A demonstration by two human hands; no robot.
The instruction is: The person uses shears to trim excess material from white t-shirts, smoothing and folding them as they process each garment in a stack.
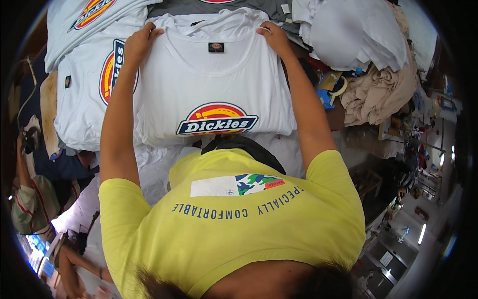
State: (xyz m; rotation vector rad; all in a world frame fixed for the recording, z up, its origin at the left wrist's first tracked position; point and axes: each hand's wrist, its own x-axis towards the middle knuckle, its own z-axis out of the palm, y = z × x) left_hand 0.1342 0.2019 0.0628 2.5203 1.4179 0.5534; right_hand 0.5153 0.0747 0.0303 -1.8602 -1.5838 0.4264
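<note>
A white T-shirt (214, 82) with a coloured logo print on its chest lies spread flat in front of me, on top of other white garments. My left hand (141, 41) pinches its shoulder at the left of the neckline. At the opposite shoulder, my right hand (274, 39) has its fingers closed on the fabric. The neckline is stretched wide between the two hands, and a small black label shows inside the collar. Both arms reach straight forward. Further white cloth is bunched up just beyond the collar.
Printed white T-shirts (82, 107) are piled at the left. A dark grey garment (199, 8) lies at the far side. On the right are a roll of tape (340, 86), crumpled beige cloth (381, 94) and heaped white cloth (383, 37). Other people sit at the left edge.
</note>
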